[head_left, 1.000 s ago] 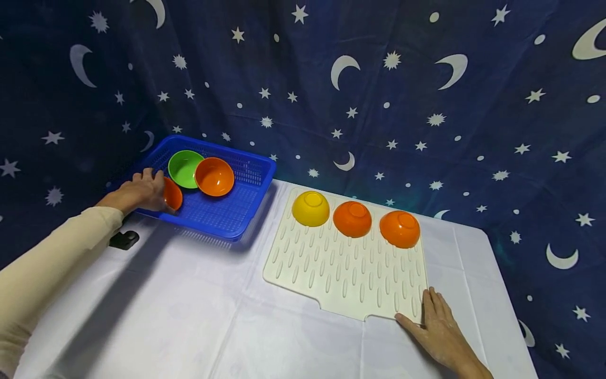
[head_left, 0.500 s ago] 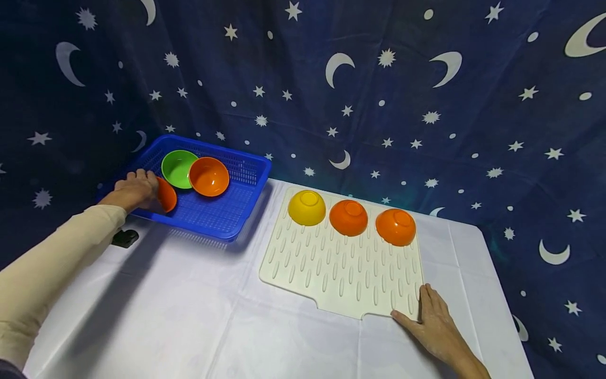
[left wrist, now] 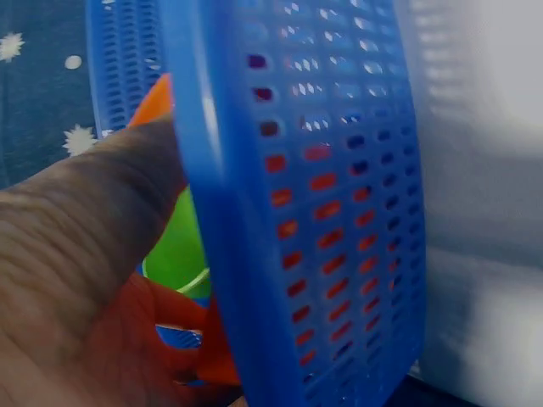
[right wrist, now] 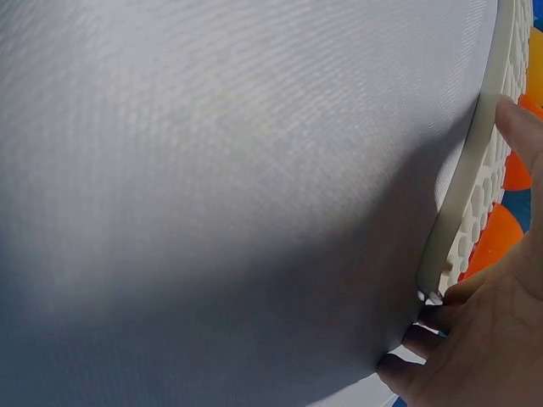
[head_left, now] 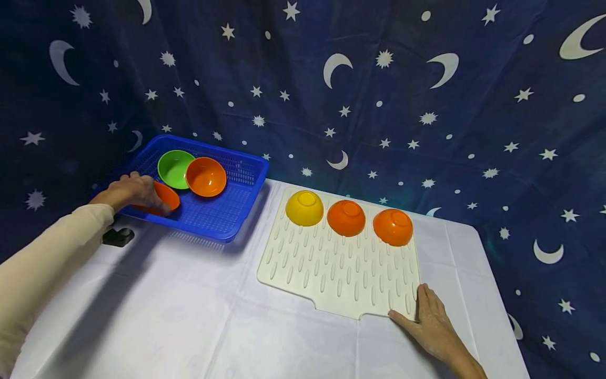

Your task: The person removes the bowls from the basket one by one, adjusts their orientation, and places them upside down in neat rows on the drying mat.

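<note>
The left hand [head_left: 137,190] is clamped on an orange bowl [head_left: 167,196] in the blue slotted basket [head_left: 203,213], close to the basket's near left corner; the hand hides part of that bowl. In the left wrist view the near wall of the basket stands in front of the bowl, and orange shows through its slots.

The right hand [head_left: 433,326] is well apart from the left, its fingers extended along the right edge of a cream drying mat [head_left: 338,273] and its thumb at the near edge, so that it spans the mat's near right corner.

The basket occupies the far left corner of the cloth-covered counter [head_left: 165,316]. Towards its far edge are a green bowl [head_left: 173,169] and a second orange bowl [head_left: 205,177], both mouth up, the orange one overlapping the green rim.

The mat lies to the right of the basket. Three bowls stand upside down in a row along its far edge: a yellow bowl [head_left: 304,209] at the far left corner, a reddish-orange bowl [head_left: 346,219] in the middle and a lighter orange bowl [head_left: 393,228] at the far right corner.

A small black object [head_left: 118,237] lies near the counter's left edge, just beside the cream sleeve [head_left: 57,263]. A navy curtain [head_left: 369,95] with moons and stars hangs behind the counter's far edge.
</note>
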The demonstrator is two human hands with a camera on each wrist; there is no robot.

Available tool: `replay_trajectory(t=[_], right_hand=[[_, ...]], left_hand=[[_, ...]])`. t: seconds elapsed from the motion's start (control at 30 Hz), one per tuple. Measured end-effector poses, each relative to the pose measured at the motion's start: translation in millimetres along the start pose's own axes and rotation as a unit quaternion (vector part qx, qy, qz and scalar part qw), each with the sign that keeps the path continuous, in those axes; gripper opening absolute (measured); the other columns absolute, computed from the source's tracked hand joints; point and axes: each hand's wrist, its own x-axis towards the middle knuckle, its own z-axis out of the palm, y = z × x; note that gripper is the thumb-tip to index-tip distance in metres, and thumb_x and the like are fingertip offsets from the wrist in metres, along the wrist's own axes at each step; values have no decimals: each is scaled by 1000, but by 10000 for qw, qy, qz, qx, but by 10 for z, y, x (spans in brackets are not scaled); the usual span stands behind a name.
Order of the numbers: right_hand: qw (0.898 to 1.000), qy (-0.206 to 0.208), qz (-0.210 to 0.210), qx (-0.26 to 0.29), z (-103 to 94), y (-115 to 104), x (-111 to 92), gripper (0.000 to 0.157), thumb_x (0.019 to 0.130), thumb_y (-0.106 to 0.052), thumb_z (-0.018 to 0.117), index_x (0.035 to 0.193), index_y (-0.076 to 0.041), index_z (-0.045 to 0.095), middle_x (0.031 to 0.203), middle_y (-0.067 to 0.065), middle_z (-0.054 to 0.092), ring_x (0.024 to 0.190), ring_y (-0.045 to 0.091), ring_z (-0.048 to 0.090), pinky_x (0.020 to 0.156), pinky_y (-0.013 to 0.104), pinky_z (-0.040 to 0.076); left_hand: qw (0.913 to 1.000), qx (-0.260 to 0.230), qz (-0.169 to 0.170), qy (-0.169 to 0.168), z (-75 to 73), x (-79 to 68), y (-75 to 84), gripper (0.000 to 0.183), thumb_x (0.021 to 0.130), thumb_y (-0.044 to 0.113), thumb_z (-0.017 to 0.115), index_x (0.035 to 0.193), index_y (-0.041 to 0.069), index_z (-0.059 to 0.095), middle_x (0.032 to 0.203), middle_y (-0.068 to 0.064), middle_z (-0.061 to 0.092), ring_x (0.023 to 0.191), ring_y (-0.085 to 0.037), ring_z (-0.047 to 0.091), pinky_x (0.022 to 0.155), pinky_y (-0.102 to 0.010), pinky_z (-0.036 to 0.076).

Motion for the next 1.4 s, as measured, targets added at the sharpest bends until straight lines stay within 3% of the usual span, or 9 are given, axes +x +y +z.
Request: replay_trajectory(t=[0.2, 0.33, 0.6, 0.77, 0.9, 1.03, 1.13, 1.23, 1.4], right_hand=[[9999, 81, -75, -29, 17, -5, -23, 128, 87, -68, 65, 153, 16, -6, 158, 40, -5, 144, 58, -2, 110, 73, 8], [9998, 127, -133, -59, 17, -1, -30, 127, 87, -67, 65, 153, 17, -4, 158, 41, -4, 143, 59, -1, 110, 73, 9], [9997, 176, -126, 89, -4, 1, -40, 127, 87, -65, 67, 153, 17, -5, 158, 42, -5, 143, 60, -3, 110, 73, 6], [9994, 265, -169, 171, 27, 22, -37, 127, 87, -64, 68, 152, 19, -4, 157, 43, -4, 143, 61, -3, 111, 72, 4], [9992, 303, -164, 198, 56, 35, -38, 127, 87, -64, 68, 151, 20, -3, 157, 43, -4, 143, 60, -2, 113, 70, 3], [9992, 329, -148, 197, 60, 26, -31, 128, 86, -64, 69, 151, 20, -2, 157, 43, -3, 143, 60, -2, 112, 71, 4], [9993, 335, -125, 135, 54, 8, -22, 129, 85, -66, 69, 151, 20, -1, 157, 42, -2, 143, 60, 0, 112, 72, 6], [9992, 368, -156, 24, 40, -15, -7, 129, 84, -67, 69, 151, 21, 2, 157, 43, 2, 143, 60, 3, 111, 72, 10], [9994, 297, -195, 28, -23, -69, 3, 126, 84, -63, 71, 150, 22, 6, 156, 44, 6, 141, 61, 8, 110, 73, 13]], left_hand=[[9977, -574, 116, 330, 49, -92, 6, 89, 75, 64, 78, 103, -16, 50, 96, -32, 39, 91, -51, 42, 77, -62, 42], [9892, -1226, 78, 806, 160, -164, 69, 102, 76, 62, 78, 117, -23, 42, 103, -38, 39, 96, -55, 40, 79, -63, 41], [9470, -3159, 326, 486, 233, -253, 292, 120, 89, 59, 68, 152, -18, 2, 143, -45, 29, 127, -55, 37, 109, -65, 31], [9247, -3752, 404, 501, 224, -315, 523, 114, 91, 59, 65, 156, -11, 3, 149, -42, 28, 133, -51, 34, 113, -62, 27], [8875, -4549, 521, 513, 262, -395, 729, 103, 94, 54, 62, 159, -7, 10, 147, -35, 38, 124, -36, 44, 109, -47, 35], [8114, -5774, 863, 283, 316, -503, 926, 91, 98, 40, 61, 157, -6, 10, 123, -18, 51, 90, -12, 57, 79, -22, 49], [7624, -6365, 1169, 3, 355, -589, 1042, 81, 99, 31, 58, 153, -5, 11, 116, -10, 46, 81, -6, 60, 71, -19, 51], [7647, -6294, 1379, -44, 394, -670, 1154, 73, 100, 32, 53, 149, -8, 18, 127, -15, 45, 94, -12, 60, 79, -22, 51], [8042, -5753, 1482, 174, 451, -761, 1368, 75, 97, 38, 50, 149, -11, 26, 142, -23, 37, 115, -26, 46, 94, -35, 40]])
